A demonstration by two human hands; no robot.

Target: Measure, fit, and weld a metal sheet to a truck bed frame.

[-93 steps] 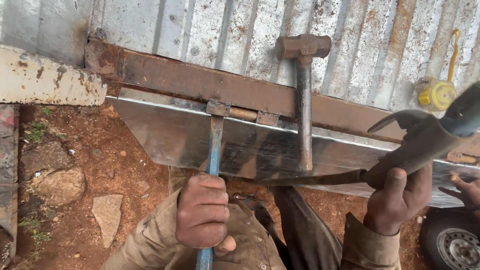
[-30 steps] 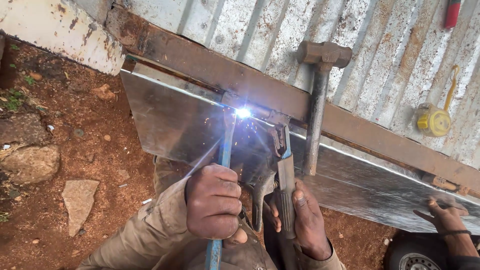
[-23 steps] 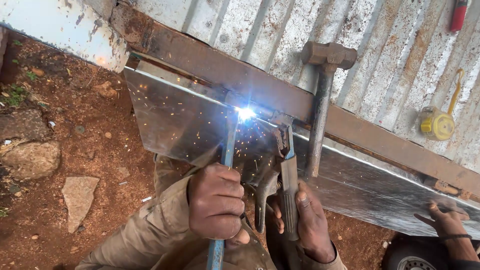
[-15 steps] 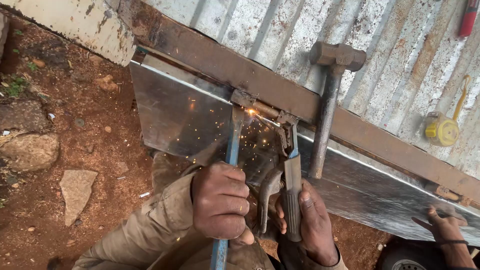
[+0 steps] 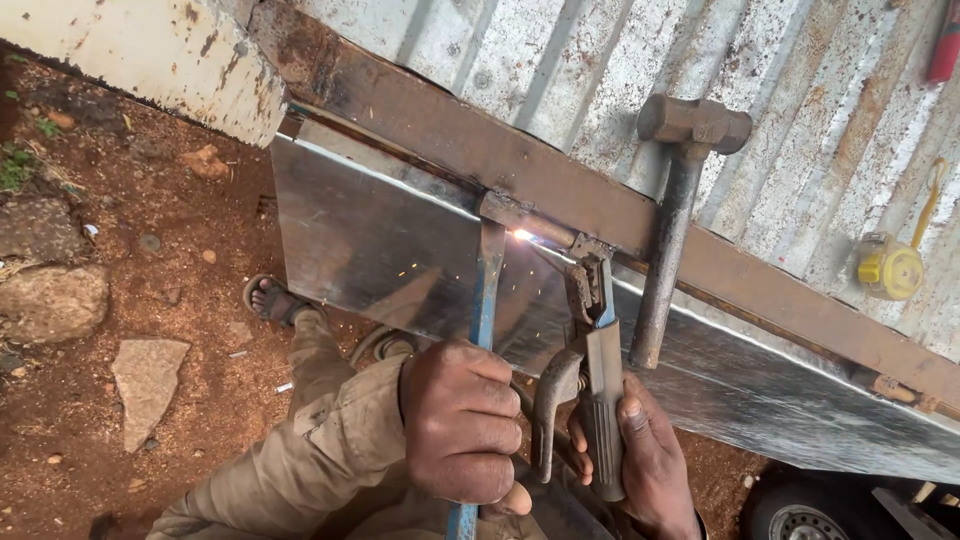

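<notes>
Head view: looking down at two hands working at a rusty steel bar [image 5: 600, 215] over a shiny metal sheet [image 5: 390, 240].
Left hand: left hand [image 5: 462, 420], fingers clenched round a blue rod [image 5: 487, 300], fist low on the shaft.
Blue rod: stands nearly upright, top end pressed against a small metal piece [image 5: 515, 213] on the bar.
Right hand: right hand [image 5: 640, 455], fingers wrapped round the handle of a welding holder [image 5: 590, 380]; thumb along its side.
Welding holder: clamp end points up at the joint, just beside the rod's top; bright spark [image 5: 522, 235] and a few small sparks on the sheet.
Handling, rod: looks stiff, thin and light; painted shaft may be slick, so a full fist low down, away from the hot top, seems right.
Handling, holder: looks rigid, fairly heavy for its size; grip only the insulated handle, tip likely hot.
Hammer: hammer [image 5: 670, 200] leans on the bar, right of the joint, untouched.
Tape measure: yellow tape measure [image 5: 888, 268] lies on the corrugated sheet [image 5: 780, 60], well apart.
Ground: red dirt [image 5: 180, 300] with stones; a sandalled foot [image 5: 270, 298] below the sheet.
</notes>
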